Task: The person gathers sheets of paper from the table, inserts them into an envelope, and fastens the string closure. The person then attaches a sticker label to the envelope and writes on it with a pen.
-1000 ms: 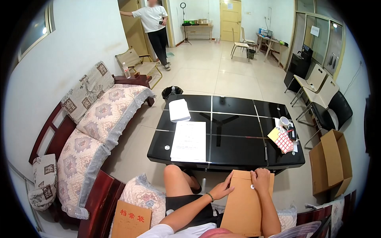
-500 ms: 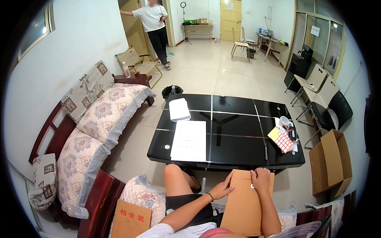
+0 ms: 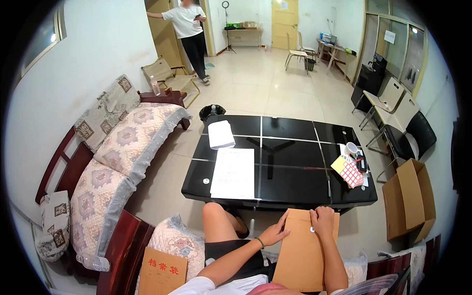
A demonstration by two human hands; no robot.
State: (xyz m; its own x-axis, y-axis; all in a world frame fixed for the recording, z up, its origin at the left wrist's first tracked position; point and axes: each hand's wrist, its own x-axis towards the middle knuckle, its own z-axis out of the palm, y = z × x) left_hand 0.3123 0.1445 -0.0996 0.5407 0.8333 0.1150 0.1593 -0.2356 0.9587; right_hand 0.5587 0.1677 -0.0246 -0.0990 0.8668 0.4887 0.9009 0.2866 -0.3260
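A brown paper file envelope (image 3: 299, 255) rests upright-long across my lap, its flap end toward the table and a small white round button near the top. My left hand (image 3: 276, 233), with a dark band at the wrist, holds its upper left edge, thumb toward the top. Curled over the upper right part is my right hand (image 3: 323, 220), beside the button; its fingertips are partly hidden. A second brown file envelope (image 3: 162, 273) with red printed characters lies on the seat cushion to my left.
Before me stands a black glossy table (image 3: 290, 182) with printed sheets (image 3: 233, 174), a folded white paper stack (image 3: 221, 134) and a tape roll (image 3: 351, 148). An open cardboard box (image 3: 408, 201) is at the right, a cushioned sofa (image 3: 113, 167) at the left. A person (image 3: 189, 34) stands by the far door.
The view has tilted very slightly. The standing person's hand with the dark phone-like object has risen a little. My hands keep their hold on the file envelope.
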